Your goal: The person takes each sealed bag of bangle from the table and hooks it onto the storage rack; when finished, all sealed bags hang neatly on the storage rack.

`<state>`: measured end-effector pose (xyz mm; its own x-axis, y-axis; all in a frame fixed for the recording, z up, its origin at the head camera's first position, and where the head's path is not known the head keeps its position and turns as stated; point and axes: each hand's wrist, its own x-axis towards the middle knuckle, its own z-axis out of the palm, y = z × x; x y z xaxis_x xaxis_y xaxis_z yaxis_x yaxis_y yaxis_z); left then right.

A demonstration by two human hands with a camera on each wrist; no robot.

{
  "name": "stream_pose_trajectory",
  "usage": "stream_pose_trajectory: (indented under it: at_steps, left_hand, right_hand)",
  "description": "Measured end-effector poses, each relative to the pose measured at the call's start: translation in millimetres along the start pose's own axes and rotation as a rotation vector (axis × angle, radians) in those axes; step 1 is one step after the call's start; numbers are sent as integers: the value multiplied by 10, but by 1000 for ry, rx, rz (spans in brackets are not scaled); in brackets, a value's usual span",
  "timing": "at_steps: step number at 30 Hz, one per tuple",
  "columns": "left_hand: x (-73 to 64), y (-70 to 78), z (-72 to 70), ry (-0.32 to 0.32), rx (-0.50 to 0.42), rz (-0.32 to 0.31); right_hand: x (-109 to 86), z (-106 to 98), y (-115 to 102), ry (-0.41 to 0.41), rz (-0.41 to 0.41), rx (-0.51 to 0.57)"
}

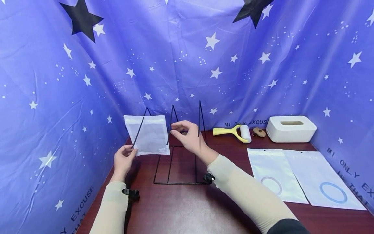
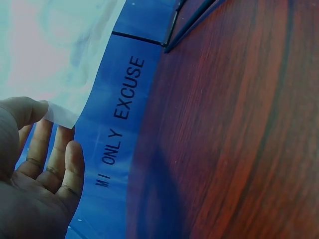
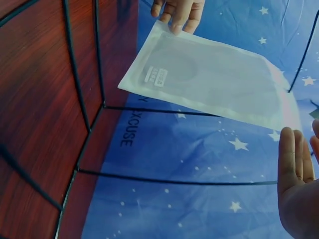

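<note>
A flat white zip pouch (image 1: 152, 136) stands upright in the left part of a black wire rack (image 1: 181, 183), with one slanted wire crossing in front of it. My left hand (image 1: 122, 161) pinches the pouch's lower left corner between thumb and fingers; the left wrist view shows this grip on the pouch (image 2: 55, 50) closely. Near the pouch's right side, among the rack's upright wires, is my right hand (image 1: 190, 136). Its fingers look extended in the right wrist view, with the fingertips close to a corner of the pouch (image 3: 209, 74); whether they touch it I cannot tell.
Two flat white pouches, one with a pale ring (image 1: 268, 162) and one with a blue ring (image 1: 312, 169), lie at the right. Behind them are a yellow-handled lint roller (image 1: 226, 131), a small brown object (image 1: 258, 132) and a white tissue box (image 1: 287, 136). Starry blue cloth surrounds the table.
</note>
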<state>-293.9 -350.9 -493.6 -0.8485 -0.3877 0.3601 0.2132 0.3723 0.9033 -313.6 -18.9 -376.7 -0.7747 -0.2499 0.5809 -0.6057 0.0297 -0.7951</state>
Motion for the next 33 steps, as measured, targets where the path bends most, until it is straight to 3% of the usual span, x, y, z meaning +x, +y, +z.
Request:
stream_pose_trajectory:
  at_steps: [4,9,13,17,26,29,33]
  left_hand:
    - [-38,106,-38,73,88,42]
    - [-85,339,-113,245,224,114]
    - [-191,498,-143,287,269,193]
    - [-362,603,-117,263,256,261]
    - [-632,671,38,170,225,378]
    - [-678,630,82,95,216,389]
    - [-727,541,120,-55,198,337]
  right_hand:
    - [-180,-160,-57,-5,-58,-50]
    - [-451,-343,-139,1,-209,-96]
    - [-654,-472,-161,-72,-252,-161]
    - [-786,-634,-189,-98,-256,-166]
    - [-995,-1145,-315,5,-256,-190]
    - [-1043,-1330,-349,37,-233,-219]
    - [-1063,-1598,-374,74,-210,-242]
